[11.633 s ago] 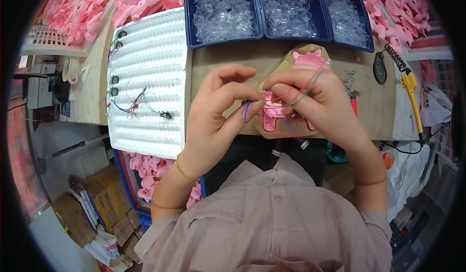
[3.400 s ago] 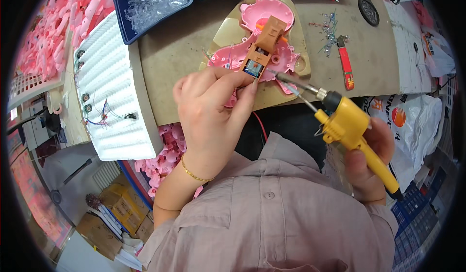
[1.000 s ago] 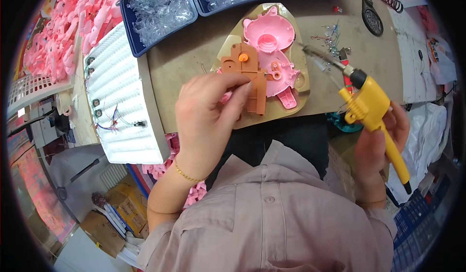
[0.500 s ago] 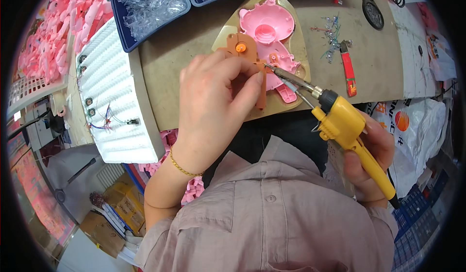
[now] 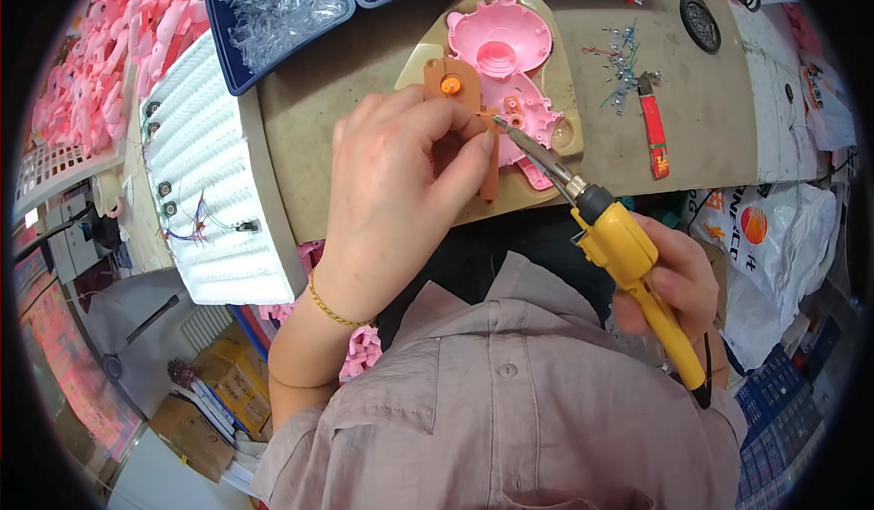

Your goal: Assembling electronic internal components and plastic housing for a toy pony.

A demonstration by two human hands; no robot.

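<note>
My right hand is wrapped round the yellow handle of a soldering gun. The gun's metal tip slants up and left to the orange-brown fixture beside my left fingertips. My left hand lies over that fixture with thumb and index finger closed in a pinch; whatever is between them is too small or hidden. An orange knob shows on the fixture above my knuckles. Under and beside it, a pink plastic toy shell rests in a tan holder, its hollow inside facing up.
Blue bins of clear plastic pieces line the back. White ribbed foam with small round parts and wires stands left. Right lie wired small parts, a red-handled cutter and a black oval object. Pink parts pile far left.
My right hand has brought the soldering gun left and slightly down, and its handle now stands steeper. The left hand has hardly moved and keeps its pinch.
</note>
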